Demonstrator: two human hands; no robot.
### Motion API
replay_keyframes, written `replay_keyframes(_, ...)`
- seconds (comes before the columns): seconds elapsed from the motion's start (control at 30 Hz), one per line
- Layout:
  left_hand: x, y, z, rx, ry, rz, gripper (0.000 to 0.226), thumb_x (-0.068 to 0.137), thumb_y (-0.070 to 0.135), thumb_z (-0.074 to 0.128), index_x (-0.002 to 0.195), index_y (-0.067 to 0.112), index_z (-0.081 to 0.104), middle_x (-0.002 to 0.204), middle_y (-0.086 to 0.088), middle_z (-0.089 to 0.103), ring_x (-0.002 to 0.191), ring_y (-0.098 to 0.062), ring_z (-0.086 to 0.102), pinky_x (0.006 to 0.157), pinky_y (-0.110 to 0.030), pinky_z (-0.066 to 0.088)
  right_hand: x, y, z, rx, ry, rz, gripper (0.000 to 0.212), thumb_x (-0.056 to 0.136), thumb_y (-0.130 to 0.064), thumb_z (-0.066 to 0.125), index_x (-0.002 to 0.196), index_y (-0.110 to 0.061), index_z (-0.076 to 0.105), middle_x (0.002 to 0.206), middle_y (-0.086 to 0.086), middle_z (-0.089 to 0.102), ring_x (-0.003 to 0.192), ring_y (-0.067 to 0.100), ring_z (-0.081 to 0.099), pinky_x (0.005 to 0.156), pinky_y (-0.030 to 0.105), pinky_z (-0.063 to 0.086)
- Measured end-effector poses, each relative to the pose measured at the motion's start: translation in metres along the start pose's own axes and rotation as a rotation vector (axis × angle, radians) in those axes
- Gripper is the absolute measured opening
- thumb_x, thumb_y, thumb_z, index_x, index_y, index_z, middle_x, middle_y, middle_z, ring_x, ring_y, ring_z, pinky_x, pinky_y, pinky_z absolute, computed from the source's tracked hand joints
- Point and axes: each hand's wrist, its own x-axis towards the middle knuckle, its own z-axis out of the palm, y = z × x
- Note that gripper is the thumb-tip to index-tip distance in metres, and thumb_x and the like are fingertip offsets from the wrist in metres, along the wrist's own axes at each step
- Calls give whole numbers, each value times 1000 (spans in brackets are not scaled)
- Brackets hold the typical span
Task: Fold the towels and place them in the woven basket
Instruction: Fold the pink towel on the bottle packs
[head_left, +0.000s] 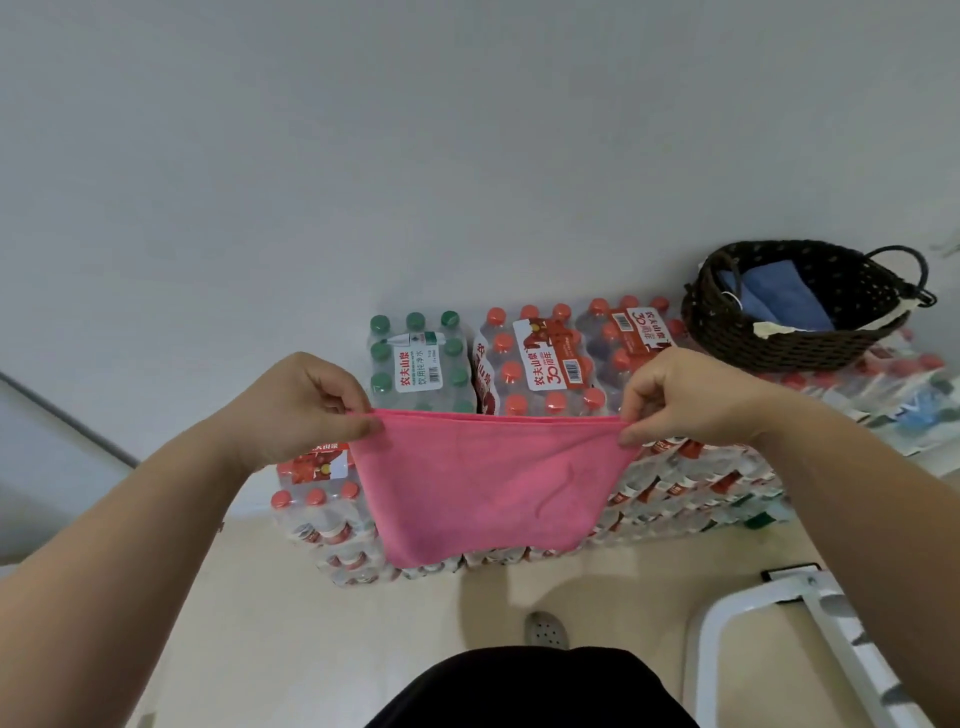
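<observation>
The pink towel (488, 483) hangs in the air between the two hands, its top edge pulled taut from one to the other. The left hand (306, 405) pinches one upper corner between thumb and curled fingers, and the right hand (685, 400) pinches the other corner in the same way. The cloth looks light, thin and limp: it sags into a soft curve below the hands and shows a faint crease, so it should fold wherever it is led and will not hold a shape on its own. The corners and the top hem seem the best places to hold it, since a grip in the middle would likely bunch it. The woven basket (779, 343) sits beyond the right hand and further to its outer side, on top of stacked bottle packs (540, 358), with a blue towel (784, 293) already lying inside. Whether the pink towel is a single layer or already doubled cannot be told. How many towels are in the basket is unclear, as its near wall hides the bottom, and the fingertips behind the cloth are out of sight.
</observation>
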Motion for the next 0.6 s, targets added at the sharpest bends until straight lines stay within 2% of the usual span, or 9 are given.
replay_keyframes(0.1,-2,0,-4,90,-3,28,20,59,40,80,63,21,75,70,-2,72,69,-25,67,67,-31,53,0,-4,-1,6,-40,9,9,74,-25,87,70,-23,78,66,-10,70,55,1,58,57,18,44)
replay_keyframes(0.17,-3,-2,-6,92,33,38,16,64,29,87,63,20,74,70,-1,72,68,-23,68,69,-30,54,-1,-5,-3,17,-45,9,9,76,-27,85,71,-24,79,66,-11,70,55,0,57,57,19,44)
replay_keyframes(0.27,-3,-5,-6,101,81,13,19,71,7,87,64,16,72,67,-5,71,67,-31,66,68,-36,54,-1,-6,-4,38,-51,10,8,79,-23,84,75,-22,76,67,-13,70,59,0,61,58,16,45)
replay_keyframes(0.37,-1,-8,-4,118,92,-12,24,70,3,86,67,18,67,65,-4,67,59,-21,60,63,-32,51,1,-3,-3,85,-33,11,13,78,-14,84,81,-16,71,75,-6,73,68,7,69,65,22,53)
replay_keyframes(0.43,2,-11,-2,169,80,-37,26,71,6,85,77,27,70,69,2,68,62,-13,61,65,-29,52,4,0,-2,97,-38,31,21,79,-13,83,92,-21,69,79,-4,74,72,10,71,69,30,58)
replay_keyframes(0.53,11,-15,6,407,109,-44,22,77,15,81,92,29,75,82,10,70,78,-8,65,71,-19,47,15,4,6,-7,-25,75,32,84,-18,79,110,-33,66,81,-11,72,73,0,67,68,20,53)
replay_keyframes(0.6,23,-18,11,533,144,-48,10,81,15,76,88,21,79,84,9,72,82,-13,66,71,-21,46,28,6,14,-96,40,85,25,86,-19,77,107,-30,72,85,-17,69,75,-3,65,70,16,51)
